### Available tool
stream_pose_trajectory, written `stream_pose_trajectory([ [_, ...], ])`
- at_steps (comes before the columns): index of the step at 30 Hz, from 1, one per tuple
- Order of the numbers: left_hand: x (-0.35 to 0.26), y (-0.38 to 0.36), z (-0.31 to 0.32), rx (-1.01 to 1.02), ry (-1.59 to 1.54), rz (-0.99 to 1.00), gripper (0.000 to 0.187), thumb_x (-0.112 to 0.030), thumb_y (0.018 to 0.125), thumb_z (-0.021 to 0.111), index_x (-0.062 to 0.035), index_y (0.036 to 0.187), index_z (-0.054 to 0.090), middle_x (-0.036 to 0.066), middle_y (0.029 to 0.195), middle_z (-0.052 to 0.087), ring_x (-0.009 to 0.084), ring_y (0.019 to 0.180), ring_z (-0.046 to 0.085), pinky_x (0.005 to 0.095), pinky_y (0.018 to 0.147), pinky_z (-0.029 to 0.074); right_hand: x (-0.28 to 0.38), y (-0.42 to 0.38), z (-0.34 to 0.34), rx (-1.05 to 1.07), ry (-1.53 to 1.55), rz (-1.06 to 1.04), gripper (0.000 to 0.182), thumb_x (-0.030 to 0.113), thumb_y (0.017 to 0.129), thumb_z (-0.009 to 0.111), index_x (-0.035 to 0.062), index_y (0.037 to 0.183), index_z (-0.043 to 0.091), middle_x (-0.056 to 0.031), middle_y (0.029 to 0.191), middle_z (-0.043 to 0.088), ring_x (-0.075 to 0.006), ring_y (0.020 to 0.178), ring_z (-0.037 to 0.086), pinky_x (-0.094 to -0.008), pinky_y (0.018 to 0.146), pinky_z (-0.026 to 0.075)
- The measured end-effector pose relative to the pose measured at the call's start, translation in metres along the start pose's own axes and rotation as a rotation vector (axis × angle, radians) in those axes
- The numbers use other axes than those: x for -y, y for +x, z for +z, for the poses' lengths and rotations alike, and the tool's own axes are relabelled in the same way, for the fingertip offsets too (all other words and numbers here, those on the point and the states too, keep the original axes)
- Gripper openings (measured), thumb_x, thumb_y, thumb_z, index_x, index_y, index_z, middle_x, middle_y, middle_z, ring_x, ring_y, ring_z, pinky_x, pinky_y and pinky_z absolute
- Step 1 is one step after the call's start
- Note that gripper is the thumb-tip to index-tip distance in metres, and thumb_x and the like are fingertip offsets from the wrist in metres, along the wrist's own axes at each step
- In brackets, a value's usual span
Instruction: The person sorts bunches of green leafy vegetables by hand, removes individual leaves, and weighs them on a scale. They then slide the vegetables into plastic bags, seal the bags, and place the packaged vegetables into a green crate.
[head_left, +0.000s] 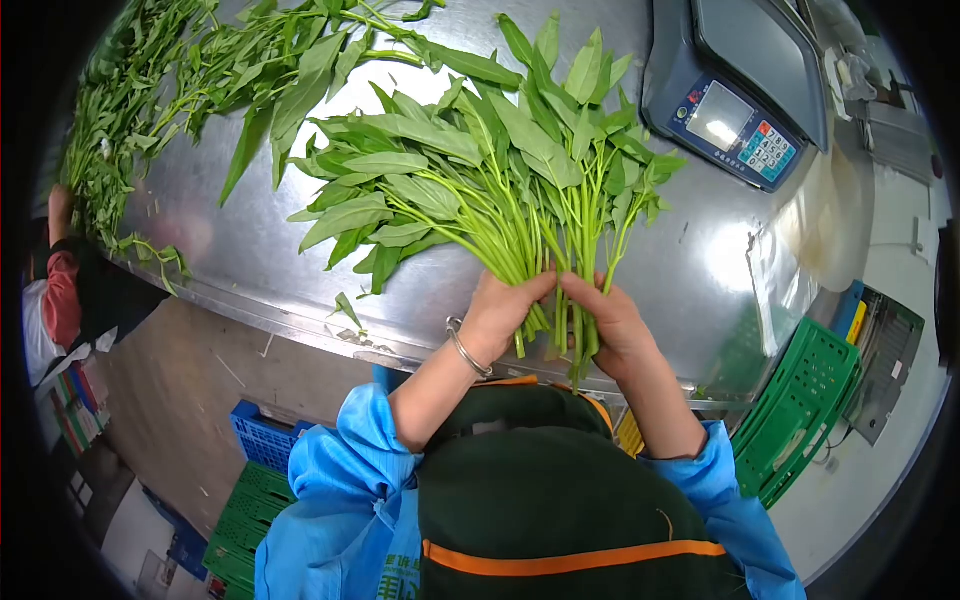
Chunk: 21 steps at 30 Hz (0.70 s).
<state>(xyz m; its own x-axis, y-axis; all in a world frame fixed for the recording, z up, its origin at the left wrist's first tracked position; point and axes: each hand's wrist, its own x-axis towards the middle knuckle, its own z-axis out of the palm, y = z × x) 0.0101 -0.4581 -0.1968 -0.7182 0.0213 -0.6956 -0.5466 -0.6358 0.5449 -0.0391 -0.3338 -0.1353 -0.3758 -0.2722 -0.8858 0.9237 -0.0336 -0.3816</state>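
Near the front edge of the metal table, my left hand [503,312] is closed around the stems of a leafy bunch of water spinach [430,180], with the leaves fanning out to the upper left. My right hand [618,322] grips more stems of water spinach [590,185] just beside it, and those leaves point away from me. Both thumbs nearly meet over the stems. The cut stem ends stick out below my hands. A bangle [466,350] circles my left wrist. My fingers on the far side of the stems are partly hidden.
More loose greens [230,90] lie across the left of the metal table [260,255]. A digital scale [740,120] stands at the back right. Green crates [800,410] flank the table's right end. At far left, another person's sleeve [62,300] shows.
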Motion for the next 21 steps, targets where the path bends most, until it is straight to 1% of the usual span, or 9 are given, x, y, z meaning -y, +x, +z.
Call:
stream_pose_trajectory([
  [1,-0.001,0.000,-0.001,-0.024,0.116,0.026,0.021,-0.005,0.077,0.060,-0.0016,0.097,0.057,0.004,0.083,0.059,0.0125,0.069,0.055,0.0258,0.062,0.044,0.000,0.000,0.004,-0.033,-0.136,-0.047,0.020,0.014,0.079,0.059,0.0067,0.096,0.053,-0.0027,0.077,0.056,-0.0132,0.068,0.056,-0.0279,0.050,0.044],
  [4,-0.012,-0.011,-0.007,-0.078,0.309,0.140,0.023,-0.010,0.077,0.063,-0.0015,0.097,0.058,0.004,0.085,0.061,0.0128,0.074,0.055,0.0268,0.066,0.044,-0.003,0.008,-0.006,-0.070,-0.199,-0.001,0.015,0.015,0.079,0.059,0.0066,0.091,0.054,-0.0035,0.077,0.056,-0.0133,0.068,0.056,-0.0279,0.051,0.045],
  [5,-0.026,-0.024,-0.008,-0.123,0.306,0.151,0.025,-0.015,0.075,0.066,-0.0024,0.095,0.060,0.004,0.086,0.062,0.0129,0.079,0.055,0.0272,0.070,0.044,-0.002,0.011,-0.012,-0.069,-0.200,-0.001,0.015,0.015,0.079,0.059,0.0066,0.091,0.054,-0.0035,0.077,0.056,-0.0133,0.068,0.056,-0.0279,0.051,0.045],
  [8,-0.086,-0.056,-0.044,-0.367,0.347,0.117,0.025,-0.014,0.076,0.067,-0.0028,0.096,0.060,0.003,0.088,0.062,0.0107,0.077,0.054,0.0263,0.069,0.043,0.009,0.012,-0.028,-0.066,-0.033,-0.011,0.015,0.013,0.080,0.059,0.0054,0.090,0.052,-0.0044,0.077,0.056,-0.0140,0.068,0.056,-0.0287,0.054,0.048],
  [12,-0.135,-0.082,-0.082,-0.625,0.436,0.385,0.019,-0.012,0.078,0.064,-0.0018,0.093,0.059,0.003,0.083,0.060,0.0094,0.070,0.051,0.0270,0.065,0.043,0.020,-0.001,-0.020,-0.013,-0.021,-0.116,0.017,0.011,0.080,0.060,0.0041,0.092,0.051,-0.0051,0.078,0.056,-0.0147,0.071,0.057,-0.0302,0.060,0.050],
  [15,-0.119,-0.086,-0.084,-0.614,0.589,0.337,0.019,-0.013,0.079,0.064,-0.0014,0.093,0.059,0.003,0.083,0.059,0.0105,0.072,0.052,0.0265,0.066,0.043,0.010,0.000,0.000,0.073,-0.024,-0.172,0.019,0.012,0.080,0.060,0.0040,0.095,0.051,-0.0055,0.082,0.057,-0.0151,0.074,0.057,-0.0310,0.065,0.051],
  [17,-0.091,-0.084,-0.054,-0.492,0.432,0.258,0.020,-0.015,0.079,0.064,-0.0035,0.095,0.058,0.004,0.087,0.059,0.0122,0.078,0.053,0.0260,0.070,0.043,-0.003,0.001,0.012,0.115,-0.037,-0.188,0.024,0.014,0.082,0.059,0.0043,0.102,0.051,-0.0061,0.090,0.058,-0.0156,0.080,0.058,-0.0306,0.072,0.050],
  [19,-0.052,-0.075,-0.029,-0.392,0.205,0.145,0.023,-0.014,0.078,0.065,-0.0024,0.096,0.058,0.004,0.089,0.059,0.0122,0.082,0.053,0.0257,0.074,0.043,-0.013,0.002,0.022,0.109,-0.030,-0.124,0.025,0.015,0.083,0.058,0.0045,0.104,0.051,-0.0059,0.091,0.058,-0.0156,0.081,0.058,-0.0300,0.073,0.049],
  [21,-0.027,-0.061,-0.019,-0.271,-0.041,0.115,0.019,-0.007,0.081,0.061,0.0004,0.098,0.056,0.005,0.093,0.058,0.0113,0.079,0.055,0.0232,0.070,0.044,-0.021,0.005,0.023,0.105,-0.010,-0.049,0.029,0.019,0.086,0.053,0.0036,0.110,0.050,-0.0059,0.095,0.059,-0.0152,0.085,0.057,-0.0289,0.076,0.047],
])
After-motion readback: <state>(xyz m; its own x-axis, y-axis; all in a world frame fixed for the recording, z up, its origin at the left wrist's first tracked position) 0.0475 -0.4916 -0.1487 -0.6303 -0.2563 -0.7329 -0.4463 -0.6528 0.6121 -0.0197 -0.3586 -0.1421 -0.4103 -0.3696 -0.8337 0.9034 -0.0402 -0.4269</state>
